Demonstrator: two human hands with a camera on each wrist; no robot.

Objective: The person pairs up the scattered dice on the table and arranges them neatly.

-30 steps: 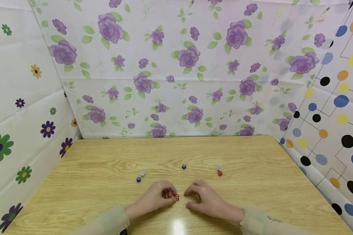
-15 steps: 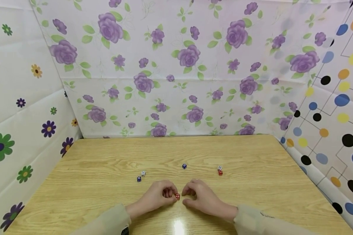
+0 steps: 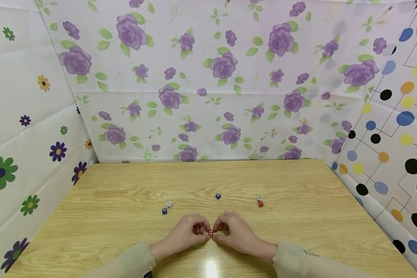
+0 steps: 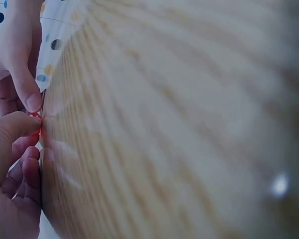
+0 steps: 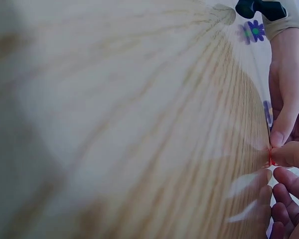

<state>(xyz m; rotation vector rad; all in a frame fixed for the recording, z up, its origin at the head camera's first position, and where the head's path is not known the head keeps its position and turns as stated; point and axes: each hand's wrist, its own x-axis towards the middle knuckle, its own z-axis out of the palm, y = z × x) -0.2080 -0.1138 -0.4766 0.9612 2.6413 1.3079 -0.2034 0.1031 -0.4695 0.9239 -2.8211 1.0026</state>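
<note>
A small red die with white pips is at the near middle of the wooden table. My left hand pinches it from the left between thumb and forefinger. From the right, the thumb and forefinger of my right hand meet at the same die, so both hands hold it. Thumbs hide most of the red die in the left wrist view. Only a sliver of the red die shows in the right wrist view.
Left of centre lie a white die and a blue die. Another blue die sits beyond the hands. To the right, a white die stands just behind a red die. Patterned cloth hangs behind the table.
My right hand has moved left until its thumb and forefinger reach the red die. My left hand keeps its pinch on the die, nearly still. The other dice have not moved.
</note>
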